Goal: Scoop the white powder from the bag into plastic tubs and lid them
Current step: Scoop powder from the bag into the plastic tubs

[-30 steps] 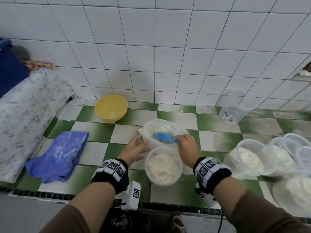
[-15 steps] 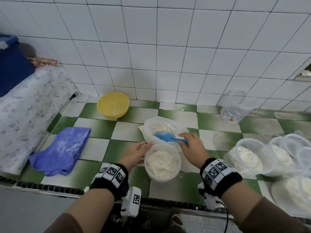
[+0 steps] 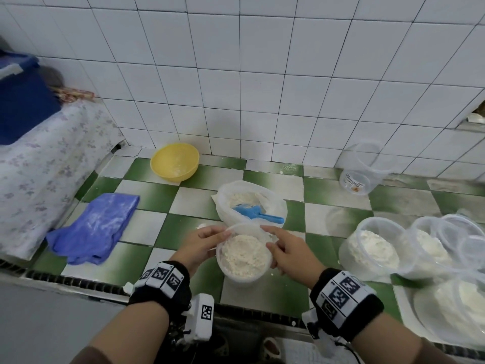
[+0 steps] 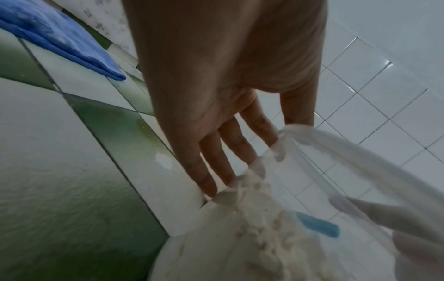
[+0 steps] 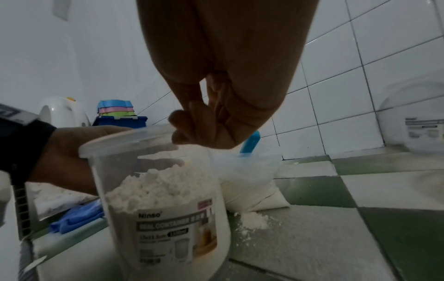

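A clear plastic tub (image 3: pixel 241 281) heaped with white powder stands near the counter's front edge. My left hand (image 3: pixel 220 236) grips its left wall, thumb over the rim (image 4: pixel 336 144) and fingers (image 4: pixel 216 161) along the side. On the tub's right side, my right hand (image 3: pixel 270 240) holds on with the index finger laid over the rim and the other fingers (image 5: pixel 182 129) curled. The label on the tub (image 5: pixel 163 228) faces the right wrist camera. Just behind it sits the open powder bag (image 3: pixel 228 206) with the blue scoop (image 3: pixel 252 211) lying inside, handle to the right.
A yellow bowl (image 3: pixel 174 161) stands at the back wall and a dusty blue cloth (image 3: pixel 97 227) lies to the left. An empty clear tub (image 3: pixel 364 169) leans at the back right. Filled tubs (image 3: pixel 378 245) crowd the right side. Spilled powder (image 5: pixel 254 220) lies beside the bag.
My right hand let go of the blue scoop, which now lies in the bag, and came back to the tub's right side. My left hand closed on the tub's left wall.
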